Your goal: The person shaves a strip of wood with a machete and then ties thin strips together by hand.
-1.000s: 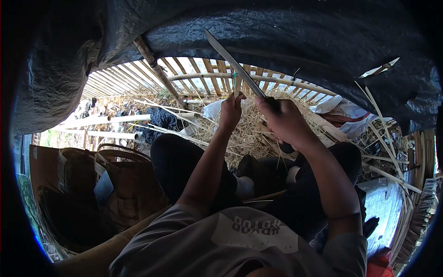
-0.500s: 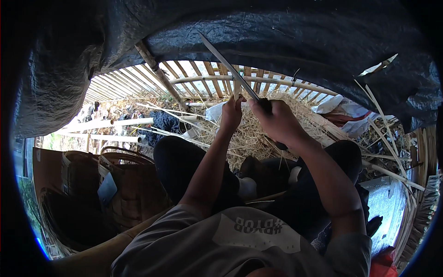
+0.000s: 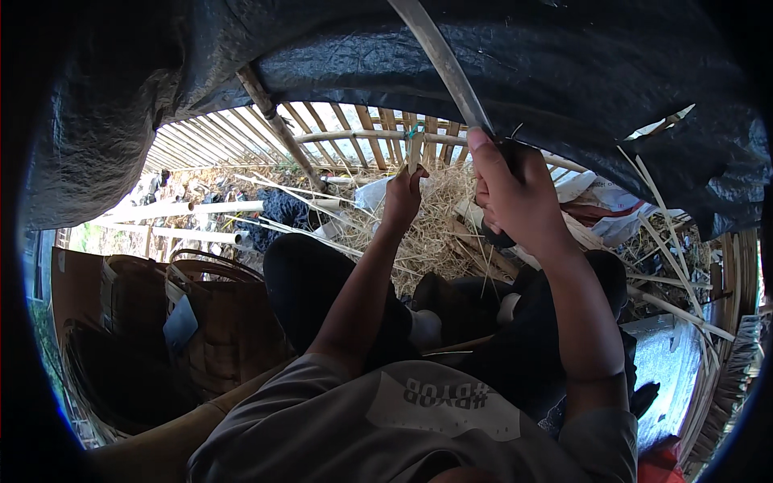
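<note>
My right hand (image 3: 514,193) is closed around a dark handle, with a long pale blade-like strip (image 3: 441,63) rising from it up and to the left against the black tarp. My left hand (image 3: 403,197) pinches the lower end of a thin pale bamboo strip (image 3: 414,151) held upright, just left of the right hand. Both hands are raised in front of me above a heap of dry straw and shavings (image 3: 435,229). My knees in dark trousers (image 3: 322,282) lie below the hands.
A black tarp (image 3: 564,72) hangs overhead. A slatted bamboo fence (image 3: 354,129) stands behind the straw. Woven baskets (image 3: 201,322) sit at my left. Loose bamboo strips (image 3: 668,241) lean at the right. Pale poles (image 3: 185,211) lie at the far left.
Both hands have risen higher in the view, and the long strip now points more steeply upward. The left hand has moved a little away from the right.
</note>
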Motion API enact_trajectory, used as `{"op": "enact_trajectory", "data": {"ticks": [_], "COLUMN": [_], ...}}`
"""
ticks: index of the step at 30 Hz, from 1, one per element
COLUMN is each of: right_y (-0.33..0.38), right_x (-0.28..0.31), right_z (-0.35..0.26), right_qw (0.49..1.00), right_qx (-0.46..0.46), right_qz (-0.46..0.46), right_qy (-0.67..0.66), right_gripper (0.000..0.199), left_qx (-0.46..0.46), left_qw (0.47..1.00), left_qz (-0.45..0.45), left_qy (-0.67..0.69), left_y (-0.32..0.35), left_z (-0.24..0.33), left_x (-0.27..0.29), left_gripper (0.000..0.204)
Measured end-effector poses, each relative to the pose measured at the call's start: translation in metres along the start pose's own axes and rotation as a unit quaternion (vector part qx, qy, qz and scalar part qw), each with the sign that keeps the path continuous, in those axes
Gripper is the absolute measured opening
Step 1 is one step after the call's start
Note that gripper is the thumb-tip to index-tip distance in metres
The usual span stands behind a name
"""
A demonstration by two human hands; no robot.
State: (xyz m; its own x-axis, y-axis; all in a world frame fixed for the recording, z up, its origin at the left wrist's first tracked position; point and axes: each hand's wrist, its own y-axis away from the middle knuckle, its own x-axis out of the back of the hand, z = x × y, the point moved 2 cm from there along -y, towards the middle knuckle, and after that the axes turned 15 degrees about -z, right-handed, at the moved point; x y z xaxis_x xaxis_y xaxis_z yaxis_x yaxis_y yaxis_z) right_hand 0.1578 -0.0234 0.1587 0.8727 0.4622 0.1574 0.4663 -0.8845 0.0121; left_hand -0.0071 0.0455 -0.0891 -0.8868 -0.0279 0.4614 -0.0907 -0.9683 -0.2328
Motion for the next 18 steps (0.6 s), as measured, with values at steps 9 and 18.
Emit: {"op": "enact_trajectory", "data": {"ticks": [9, 18], "right_y": [-0.011, -0.001], "right_x": [-0.014, -0.009], "right_z": [0.063, 0.009], "right_qw": [0.981, 0.99], "right_qx": [-0.14, -0.087], "right_qz": [-0.036, -0.01], "right_qy": [0.128, 0.115], "right_gripper": [0.048, 0.049], "left_qx": [0.035, 0.028], "left_qw": [0.999, 0.999], "left_qz": [-0.026, -0.006], "left_qy": [-0.031, -0.026], "left_y": [0.0, 0.004], "left_z": [-0.001, 0.009], "left_x": [0.001, 0.003], "left_gripper": [0.014, 0.013]}}
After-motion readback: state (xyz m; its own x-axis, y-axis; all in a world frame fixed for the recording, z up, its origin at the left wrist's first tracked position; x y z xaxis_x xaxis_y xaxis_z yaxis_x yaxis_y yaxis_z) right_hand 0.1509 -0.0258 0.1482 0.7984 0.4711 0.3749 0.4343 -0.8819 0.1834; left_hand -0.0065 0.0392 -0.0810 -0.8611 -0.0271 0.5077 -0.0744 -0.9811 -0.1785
